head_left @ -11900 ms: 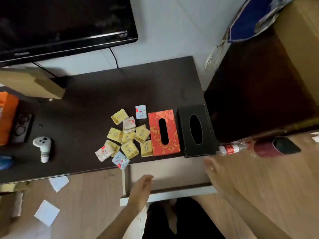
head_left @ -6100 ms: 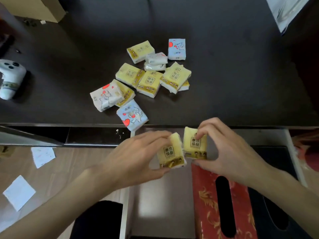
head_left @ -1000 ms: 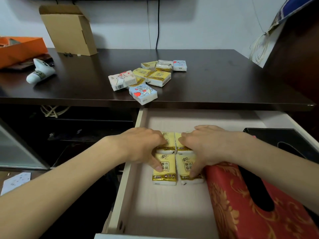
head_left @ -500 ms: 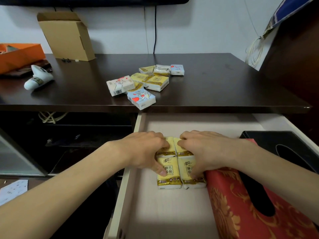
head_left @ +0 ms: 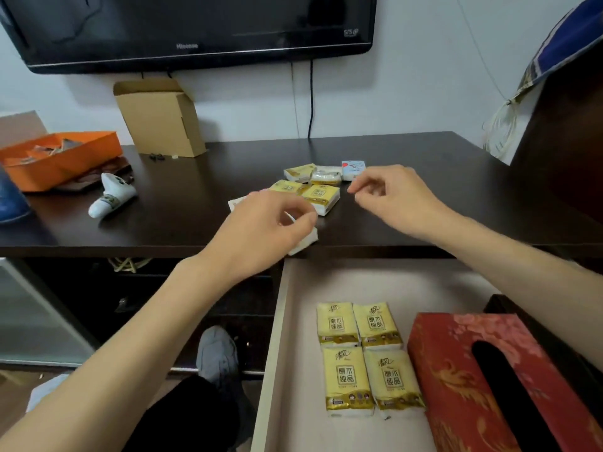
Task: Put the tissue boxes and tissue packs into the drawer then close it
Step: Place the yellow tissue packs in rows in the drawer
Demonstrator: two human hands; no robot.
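The drawer (head_left: pixel 271 353) is pulled out below the dark table (head_left: pixel 179 216). Several yellow tissue packs (head_left: pixel 365 353) lie flat in a square block inside it. The red tissue box (head_left: pixel 456 373) lies to their right, and a corner of the black tissue box (head_left: pixel 501 305) shows behind my right forearm. More packs (head_left: pixel 321 194) are heaped on the table. My left hand (head_left: pixel 261 230) hovers with curled fingers over a white pack (head_left: pixel 305 243) at the table's front edge. My right hand (head_left: pixel 394 197) is beside a blue-and-white pack (head_left: pixel 354 166), fingertips close together and holding nothing.
A television (head_left: pixel 195 27) hangs on the wall. On the table's left part are a cardboard box (head_left: pixel 160 119), an orange tray (head_left: pixel 62 154) and a white controller (head_left: pixel 111 197). A dark cabinet (head_left: pixel 571 141) stands on the right. My shoe (head_left: pixel 218 353) is beside the drawer.
Both hands have let go of the yellow packs in the drawer and risen to the heap of packs on the table. The camera has tilted up.
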